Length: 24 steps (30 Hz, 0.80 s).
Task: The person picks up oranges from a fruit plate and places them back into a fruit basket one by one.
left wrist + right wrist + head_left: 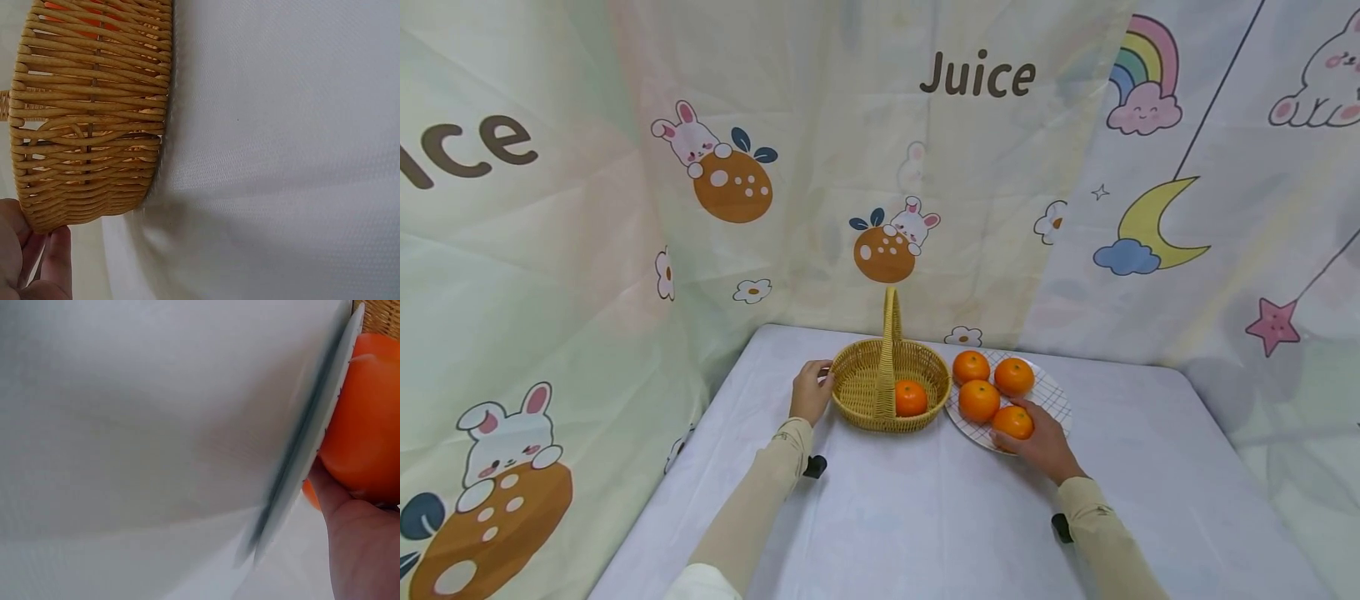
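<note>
A yellow wicker basket (853,414) with a tall handle stands on the table, one orange (911,398) inside it. My left hand (812,392) pinches the basket's left rim; the left wrist view shows finger and thumb at the end of the woven wall (94,144). To the right of the basket, a white plate with a grid pattern (1051,398) carries several oranges. At its front, my right hand (1047,442) grips the nearest orange (1012,422), with fingers curled round it. In the right wrist view that orange (369,425) sits close over the plate's edge (294,481).
Three other oranges (978,402) lie on the plate behind and left of the right hand. A white cloth (910,517) covers the table. Printed fabric curtains (820,150) hang close behind the table and along both sides.
</note>
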Each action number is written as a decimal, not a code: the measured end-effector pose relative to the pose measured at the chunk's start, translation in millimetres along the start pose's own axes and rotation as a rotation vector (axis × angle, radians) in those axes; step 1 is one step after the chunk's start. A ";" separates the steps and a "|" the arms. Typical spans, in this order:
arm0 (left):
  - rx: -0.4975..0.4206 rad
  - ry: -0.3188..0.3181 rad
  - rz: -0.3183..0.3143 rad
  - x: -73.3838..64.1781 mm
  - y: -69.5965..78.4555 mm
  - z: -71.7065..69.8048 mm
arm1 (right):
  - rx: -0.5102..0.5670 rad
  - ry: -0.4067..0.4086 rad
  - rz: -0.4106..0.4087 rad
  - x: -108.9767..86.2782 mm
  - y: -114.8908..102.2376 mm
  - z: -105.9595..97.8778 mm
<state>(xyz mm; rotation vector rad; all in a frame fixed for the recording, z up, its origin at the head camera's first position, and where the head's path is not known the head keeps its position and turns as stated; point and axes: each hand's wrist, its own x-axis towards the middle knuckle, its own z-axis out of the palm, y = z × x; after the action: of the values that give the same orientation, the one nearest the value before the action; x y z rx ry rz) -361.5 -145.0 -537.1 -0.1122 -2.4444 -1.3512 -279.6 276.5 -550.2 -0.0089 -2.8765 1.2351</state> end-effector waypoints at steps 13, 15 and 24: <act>0.000 -0.002 -0.035 -0.1 1.1 -0.3 | -0.025 0.048 -0.030 -0.9 -4.6 -15.4; 0.000 -0.001 -0.041 -0.2 1.8 -0.7 | -0.024 0.058 -0.021 0.0 -4.9 -15.5; -0.006 -0.010 -0.021 -2.5 5.8 -4.0 | 0.023 0.147 -0.004 -1.7 -15.9 -12.2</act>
<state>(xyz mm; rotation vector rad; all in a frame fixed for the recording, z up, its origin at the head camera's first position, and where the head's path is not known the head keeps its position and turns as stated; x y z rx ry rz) -356.8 -144.9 -531.3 -0.0958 -2.4566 -1.3707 -277.7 274.3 -530.3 -0.0893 -2.7364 1.2118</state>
